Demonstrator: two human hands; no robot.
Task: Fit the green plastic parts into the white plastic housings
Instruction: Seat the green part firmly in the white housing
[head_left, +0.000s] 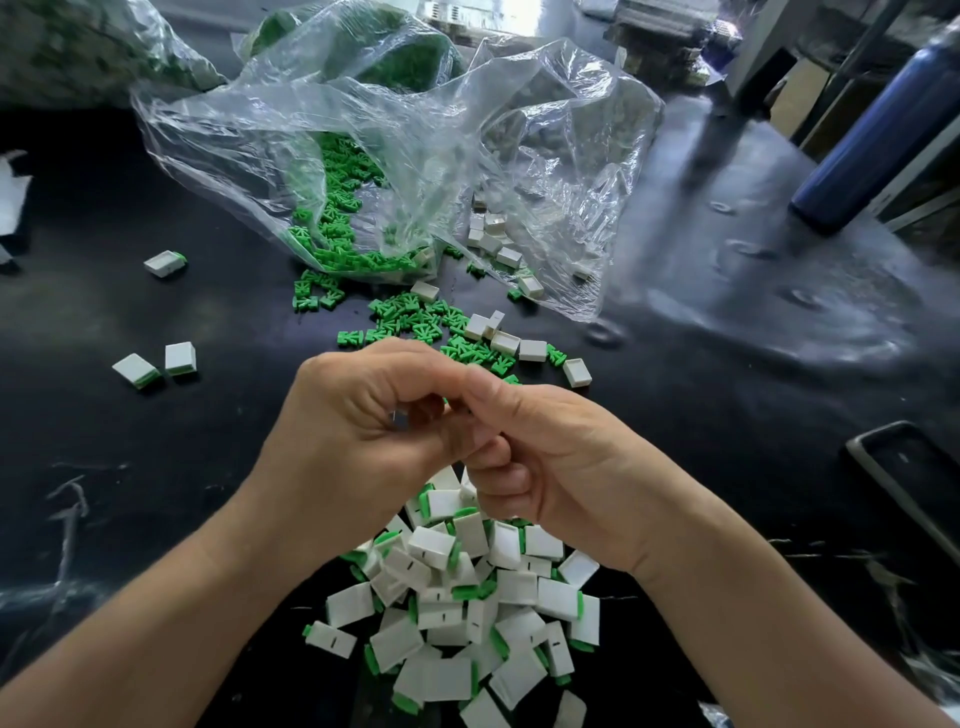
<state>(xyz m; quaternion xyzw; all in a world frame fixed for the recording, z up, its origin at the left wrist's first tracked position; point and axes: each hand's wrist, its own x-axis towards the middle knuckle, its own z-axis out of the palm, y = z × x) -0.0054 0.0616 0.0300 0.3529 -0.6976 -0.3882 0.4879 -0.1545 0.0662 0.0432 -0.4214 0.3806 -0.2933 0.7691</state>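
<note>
Fitting step: both hands meet above the middle of the tabletop (156, 467), fingertips together. I judge that one green part is being pressed into one housing.
Left hand (363, 415): its fingers are curled in. A pale sliver shows between thumb and fingers, most likely a white housing (400, 417) held there.
Right hand (545, 457): its fingers are curled tight, with thumb and forefinger pushed against the left hand's fingertips. What it pinches is hidden, so I cannot tell.
Loose green parts (415, 319): these lie scattered just beyond the hands, toward the far edge. They spill from the mouth of a clear bag (363, 130), and more remain inside it.
Empty housings (506, 343): a few lie among the green parts, just right of centre, and others sit under the bag's right fold.
Finished pile (467, 597): a heap of white housings with green showing at one end lies at the near edge, below the wrists. Three strays (180, 358) lie toward the left edge.
Progress: well under way, judging by the large heap, though plenty of green stock is left.
Next move: it likely needs a firm squeeze until the green end sits flush. The piece can then drop onto the heap, and each hand can reach forward for a fresh part. The parts are small and will need aligning before any push.
Aside: a blue bottle (878, 119) stands at the far right corner.
</note>
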